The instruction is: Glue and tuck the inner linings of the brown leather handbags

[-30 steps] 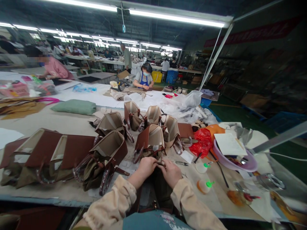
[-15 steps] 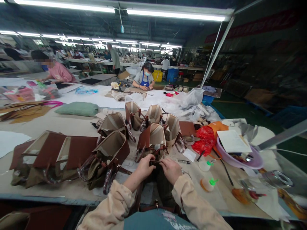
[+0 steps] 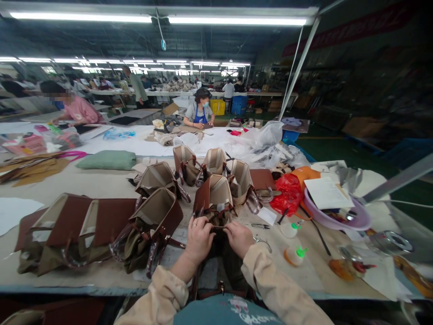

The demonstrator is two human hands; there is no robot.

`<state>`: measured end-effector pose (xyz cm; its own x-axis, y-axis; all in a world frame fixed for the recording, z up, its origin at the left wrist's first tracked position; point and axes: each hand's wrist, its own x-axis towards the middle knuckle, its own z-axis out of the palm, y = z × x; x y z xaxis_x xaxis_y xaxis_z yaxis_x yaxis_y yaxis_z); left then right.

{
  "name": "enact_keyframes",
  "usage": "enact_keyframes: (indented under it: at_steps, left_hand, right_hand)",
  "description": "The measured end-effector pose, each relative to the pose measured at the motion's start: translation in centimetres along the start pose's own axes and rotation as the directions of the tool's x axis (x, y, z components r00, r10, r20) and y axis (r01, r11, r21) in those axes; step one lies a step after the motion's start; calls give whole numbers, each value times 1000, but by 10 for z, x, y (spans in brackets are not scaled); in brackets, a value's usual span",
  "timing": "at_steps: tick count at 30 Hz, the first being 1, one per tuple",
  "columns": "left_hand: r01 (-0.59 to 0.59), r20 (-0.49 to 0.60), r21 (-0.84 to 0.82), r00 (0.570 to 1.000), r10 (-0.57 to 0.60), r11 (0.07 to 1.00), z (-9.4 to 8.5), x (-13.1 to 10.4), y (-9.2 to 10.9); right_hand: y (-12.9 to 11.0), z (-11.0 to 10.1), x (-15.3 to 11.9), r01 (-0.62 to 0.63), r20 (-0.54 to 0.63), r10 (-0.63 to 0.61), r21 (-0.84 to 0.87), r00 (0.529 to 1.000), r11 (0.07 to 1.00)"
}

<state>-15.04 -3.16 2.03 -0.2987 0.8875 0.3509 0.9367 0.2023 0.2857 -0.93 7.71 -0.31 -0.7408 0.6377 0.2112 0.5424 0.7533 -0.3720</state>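
**Bare left hand (image 3: 199,234) and bare right hand (image 3: 239,238) pinched a dark olive fabric piece (image 3: 230,266)**

The hands were nearly level and slightly apart, each with thumb and fingers pressed together on the piece's upper edge (the exact fold under the fingertips was too small to make out). The fabric hung between them and dropped from the grip toward the person's body.

Just beyond the grip stood an open brown-sided bag with a beige lining (image 3: 221,192). Near the grip on the left was another open bag of brown panels and gathered olive fabric (image 3: 154,212); farther left lay a row of brown-and-olive bags (image 3: 67,221).

Near the grip on the right lay a slim metal tool (image 3: 260,226). Past it stood a squat translucent bottle with a green tip (image 3: 289,230), and farther right was a round lilac plastic basin (image 3: 323,220). Well beyond the grip, across the table, was a co-worker in a blue apron (image 3: 201,118).
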Motion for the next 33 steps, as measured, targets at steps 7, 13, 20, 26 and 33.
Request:
enact_keyframes:
  at_steps: [7, 13, 20, 26, 33]
  left_hand:
    - [11, -4, 12, 1000, -11, 1000, 4, 2, 1]
    - [-84, 31, -77, 996, 87, 993, 7, 3, 0]
    - [-70, 46, -84, 996, 75, 994, 8, 6, 1]
    - [-62, -51, -58, 997, 59, 996, 9, 5, 7]
    - [-38, -31, -21, 999, 38, 999, 13, 6, 9]
  right_hand:
    - [0, -1, 0, -3, -6, 3, -3, 1000, 1000]
    - [2, -2, 0, -17, -7, 17, 1, 1000, 1000]
    - [0, -1, 0, -4, -6, 3, -28, 1000, 1000]
    - [2, -1, 0, -8, -23, 8, -10, 1000, 1000]
    - [4, 1, 0, 0, -35, 0, -10, 999, 1000]
